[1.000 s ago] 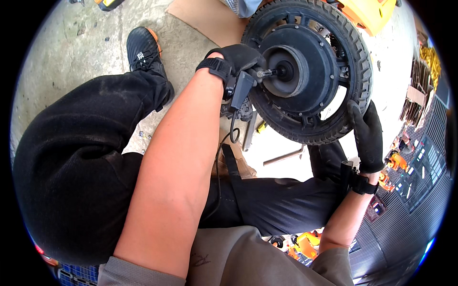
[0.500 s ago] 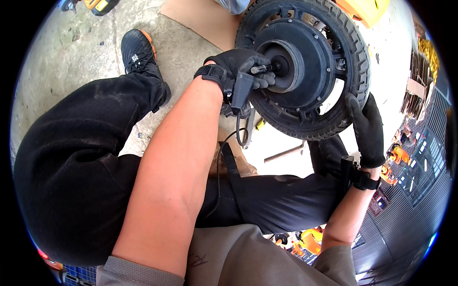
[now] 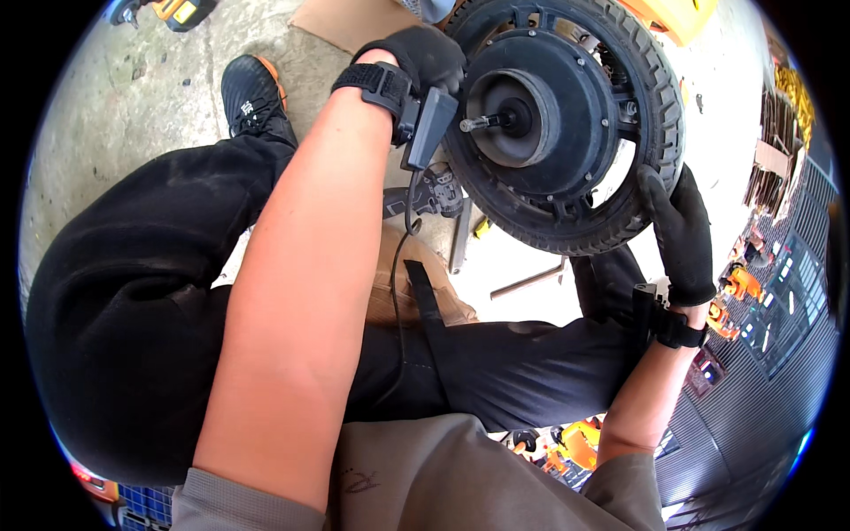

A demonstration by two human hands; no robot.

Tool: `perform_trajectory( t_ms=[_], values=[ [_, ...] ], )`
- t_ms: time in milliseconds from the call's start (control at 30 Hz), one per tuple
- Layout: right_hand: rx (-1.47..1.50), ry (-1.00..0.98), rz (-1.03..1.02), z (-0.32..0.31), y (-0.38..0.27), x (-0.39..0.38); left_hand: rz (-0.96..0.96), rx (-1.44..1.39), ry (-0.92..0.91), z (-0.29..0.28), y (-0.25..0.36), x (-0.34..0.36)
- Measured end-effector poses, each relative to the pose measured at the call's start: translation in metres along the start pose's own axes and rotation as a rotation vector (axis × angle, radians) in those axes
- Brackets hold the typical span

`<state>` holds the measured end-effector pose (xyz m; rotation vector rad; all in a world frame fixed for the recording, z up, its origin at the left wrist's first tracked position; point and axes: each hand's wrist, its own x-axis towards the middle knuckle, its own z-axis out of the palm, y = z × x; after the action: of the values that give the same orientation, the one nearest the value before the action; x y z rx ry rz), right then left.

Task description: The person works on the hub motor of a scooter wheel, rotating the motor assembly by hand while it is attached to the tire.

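Observation:
A large black hub-motor wheel (image 3: 553, 181) with a knobby tire stands tilted in front of me. From the round recess at its hub an axle (image 3: 484, 122) sticks out, its metal end pointing left. My right hand (image 3: 680, 234), in a black glove, grips the tire's lower right edge, thumb on the sidewall and fingers round the tread. My left hand (image 3: 425, 60), gloved too, is beside the tire's upper left edge, apart from the axle. Its fingers curve away and their tips are hidden. A black cabled device (image 3: 431, 128) is strapped at my left wrist.
Below my left wrist a dark power tool (image 3: 434, 192) lies on the floor. Metal bars (image 3: 529, 278) lie beneath the wheel. Cardboard (image 3: 345, 22) is spread at the top, with a yellow-and-black tool (image 3: 184, 12) farther left. Something orange (image 3: 680, 16) stands behind the wheel.
My left hand has let go of the axle's end and moved up and left, baring the axle and the power tool. The wheel has shifted slightly. My right hand keeps its grip.

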<state>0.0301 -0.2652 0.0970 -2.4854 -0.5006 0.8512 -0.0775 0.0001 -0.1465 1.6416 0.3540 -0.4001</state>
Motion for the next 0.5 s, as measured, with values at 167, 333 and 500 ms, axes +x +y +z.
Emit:
perform_trajectory(
  t_ms=[167,333,500],
  values=[
    [0.003,-0.005,0.009,-0.001,0.003,0.001,-0.371,-0.676,0.328,0.015,0.015,-0.013],
    [-0.021,0.005,0.026,0.000,0.001,0.002,-0.186,-0.115,0.351,0.051,-0.042,0.000],
    [-0.021,0.017,0.017,0.000,0.004,0.002,-0.140,-0.417,-0.099,0.051,-0.030,-0.016]
  ],
)
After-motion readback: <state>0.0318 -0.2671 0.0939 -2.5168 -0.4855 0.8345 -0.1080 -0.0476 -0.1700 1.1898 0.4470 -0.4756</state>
